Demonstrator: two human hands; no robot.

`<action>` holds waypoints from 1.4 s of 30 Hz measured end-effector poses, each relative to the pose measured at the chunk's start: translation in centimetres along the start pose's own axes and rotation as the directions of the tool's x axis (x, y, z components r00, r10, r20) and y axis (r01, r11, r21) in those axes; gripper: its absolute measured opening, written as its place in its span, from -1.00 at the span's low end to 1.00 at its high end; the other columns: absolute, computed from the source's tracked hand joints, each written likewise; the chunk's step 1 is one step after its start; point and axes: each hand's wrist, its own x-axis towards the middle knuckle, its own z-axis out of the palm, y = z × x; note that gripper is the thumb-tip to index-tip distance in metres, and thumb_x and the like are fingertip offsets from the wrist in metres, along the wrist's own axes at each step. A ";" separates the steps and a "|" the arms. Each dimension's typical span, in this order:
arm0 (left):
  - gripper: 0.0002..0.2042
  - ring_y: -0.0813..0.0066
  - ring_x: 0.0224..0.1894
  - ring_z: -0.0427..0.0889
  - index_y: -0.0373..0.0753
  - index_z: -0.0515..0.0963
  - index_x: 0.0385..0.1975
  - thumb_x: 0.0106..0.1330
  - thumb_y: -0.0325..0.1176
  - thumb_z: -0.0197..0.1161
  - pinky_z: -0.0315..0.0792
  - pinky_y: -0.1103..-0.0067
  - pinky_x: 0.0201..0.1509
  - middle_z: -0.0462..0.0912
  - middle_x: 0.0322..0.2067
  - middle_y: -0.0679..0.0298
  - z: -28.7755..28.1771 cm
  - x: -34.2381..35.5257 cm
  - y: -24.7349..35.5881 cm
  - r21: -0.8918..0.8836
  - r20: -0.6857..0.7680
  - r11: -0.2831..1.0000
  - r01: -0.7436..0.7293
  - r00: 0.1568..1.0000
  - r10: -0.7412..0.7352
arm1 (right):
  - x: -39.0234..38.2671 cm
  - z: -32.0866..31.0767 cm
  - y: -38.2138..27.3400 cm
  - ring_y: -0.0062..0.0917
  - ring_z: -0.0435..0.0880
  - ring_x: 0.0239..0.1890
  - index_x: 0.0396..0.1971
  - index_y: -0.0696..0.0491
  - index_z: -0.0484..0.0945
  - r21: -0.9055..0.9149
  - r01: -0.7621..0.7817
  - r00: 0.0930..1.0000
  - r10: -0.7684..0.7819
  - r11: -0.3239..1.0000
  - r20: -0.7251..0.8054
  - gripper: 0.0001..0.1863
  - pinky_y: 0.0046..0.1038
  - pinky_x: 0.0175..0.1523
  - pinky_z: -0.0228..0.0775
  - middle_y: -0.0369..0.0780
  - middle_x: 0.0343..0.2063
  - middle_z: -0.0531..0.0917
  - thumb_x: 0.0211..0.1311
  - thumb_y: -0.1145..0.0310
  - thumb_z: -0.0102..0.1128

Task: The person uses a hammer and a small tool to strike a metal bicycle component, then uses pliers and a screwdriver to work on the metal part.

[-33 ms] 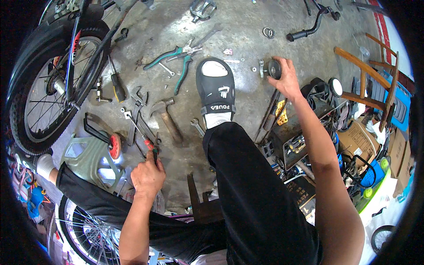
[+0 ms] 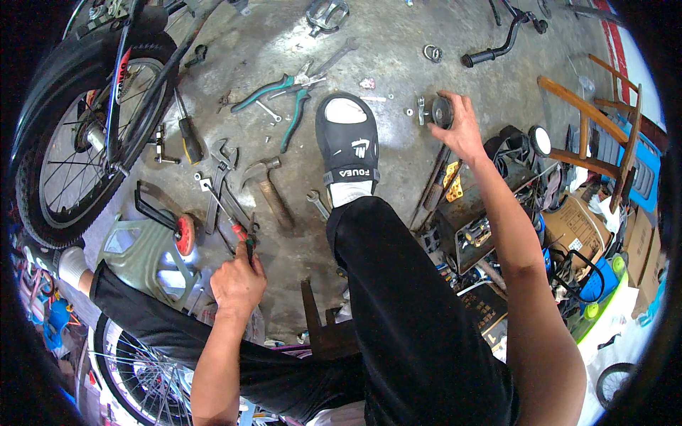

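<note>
My left hand (image 2: pixel 238 284) is closed around the handle end of a screwdriver (image 2: pixel 239 230) with a red and dark handle, its thin shaft slanting up and left over wrenches on the floor. At the right, my right hand (image 2: pixel 462 128) grips a round black part (image 2: pixel 442 112) between thumb and fingers, low over the concrete. A small metal clamp-like piece (image 2: pixel 421 111) lies just left of that part. Between the hands are a hammer (image 2: pixel 270 192), an adjustable wrench (image 2: pixel 224 156) and pliers with green handles (image 2: pixel 293 117).
My sandaled foot (image 2: pixel 348 138) stands in the middle. A bicycle wheel (image 2: pixel 42 177) rises at the left beside a pale green plastic stool (image 2: pixel 135 248). At the right are a metal tool tray (image 2: pixel 455 213), a wooden chair (image 2: pixel 582 106) and a cardboard box (image 2: pixel 575 224). A pedal (image 2: pixel 327 14) lies far ahead.
</note>
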 end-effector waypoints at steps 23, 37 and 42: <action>-0.50 -0.20 -0.29 0.79 -0.16 0.50 0.31 0.47 -0.06 0.12 0.66 0.06 -0.12 0.77 -0.36 -0.16 0.6 0.0 -0.4 -0.023 -0.017 1.000 -0.011 1.000 0.011 | -4.6 1.0 -3.5 -0.10 0.57 0.14 0.24 0.12 0.43 0.160 -0.145 0.985 0.158 0.976 -0.074 -0.14 -0.17 0.26 0.46 -0.01 0.07 0.53 -0.01 0.04 0.65; -0.58 -0.26 -0.14 0.76 -0.03 0.56 0.22 0.47 -0.02 0.14 0.59 0.03 0.02 0.77 -0.26 -0.17 -1.4 0.2 -1.3 -0.060 0.031 0.998 0.019 0.999 -0.017 | -7.5 4.3 -5.5 0.01 0.48 0.19 0.27 0.10 0.41 0.124 -0.107 0.976 0.128 0.986 -0.174 -0.20 -0.09 0.30 0.40 0.02 0.14 0.44 0.10 0.08 0.56; -0.52 -0.21 0.09 0.69 -0.04 0.58 0.29 0.42 -0.04 0.21 0.52 0.12 0.22 0.73 -0.01 -0.16 -0.7 0.9 -4.7 -0.288 0.038 0.958 0.003 0.999 0.009 | 0.1 3.7 -6.1 -0.01 0.54 0.14 0.20 -0.11 0.55 0.041 -0.066 0.961 0.075 0.997 -0.265 -0.40 -0.10 0.21 0.47 0.00 0.09 0.50 0.14 0.22 0.52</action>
